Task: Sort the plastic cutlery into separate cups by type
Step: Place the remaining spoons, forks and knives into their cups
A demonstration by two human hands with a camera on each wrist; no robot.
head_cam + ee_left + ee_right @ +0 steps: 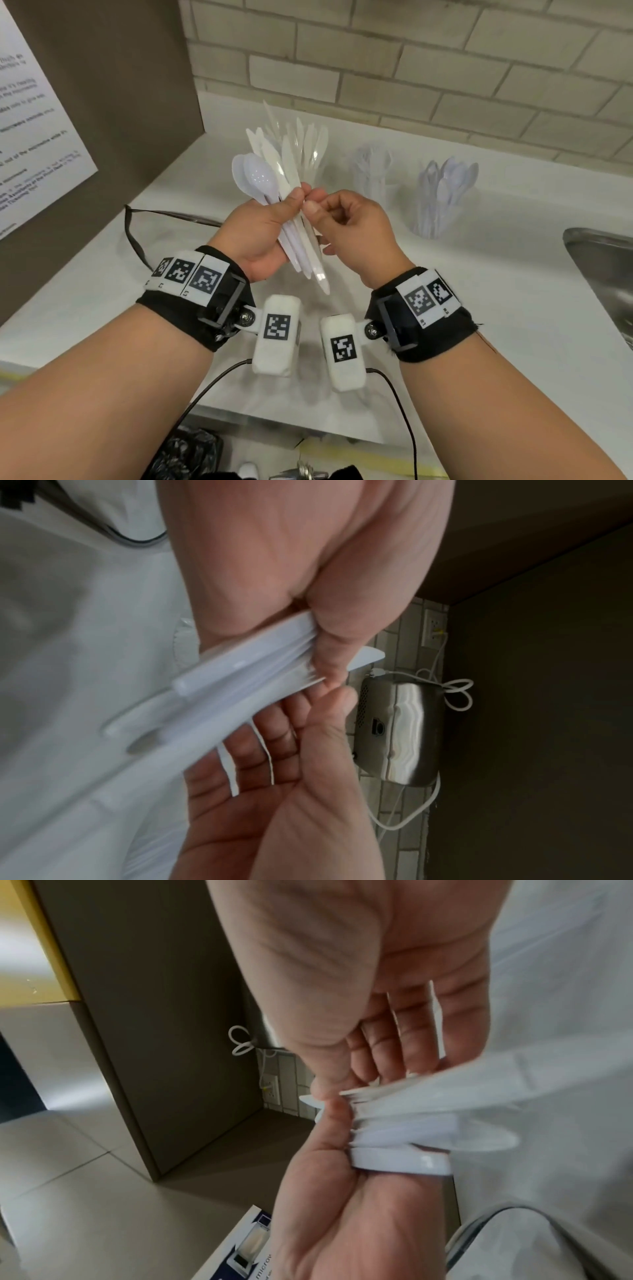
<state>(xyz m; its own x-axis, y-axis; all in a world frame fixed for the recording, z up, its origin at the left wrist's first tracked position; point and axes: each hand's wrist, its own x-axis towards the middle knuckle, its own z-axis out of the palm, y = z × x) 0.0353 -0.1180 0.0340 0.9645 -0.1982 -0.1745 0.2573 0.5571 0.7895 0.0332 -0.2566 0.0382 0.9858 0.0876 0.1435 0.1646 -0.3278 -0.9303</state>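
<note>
My left hand (291, 214) grips a fanned bundle of white plastic cutlery (291, 178) above the white counter (102, 308); spoons and knives show in it. My right hand (317, 202) pinches one piece of the bundle right beside the left thumb; which type it is I cannot tell. In the left wrist view the bundle (240, 683) crosses the palm, and in the right wrist view the handles (404, 1118) sit between both thumbs. Behind stand three clear cups: a knife cup (310, 150), a fork cup (373, 171) and a spoon cup (445, 195).
A steel sink (599, 274) lies at the right edge. A black cable (137, 236) runs over the counter's left part, under a brown panel with a printed notice (34, 120). Tiled wall behind. A steel appliance (397, 731) stands near a wall socket.
</note>
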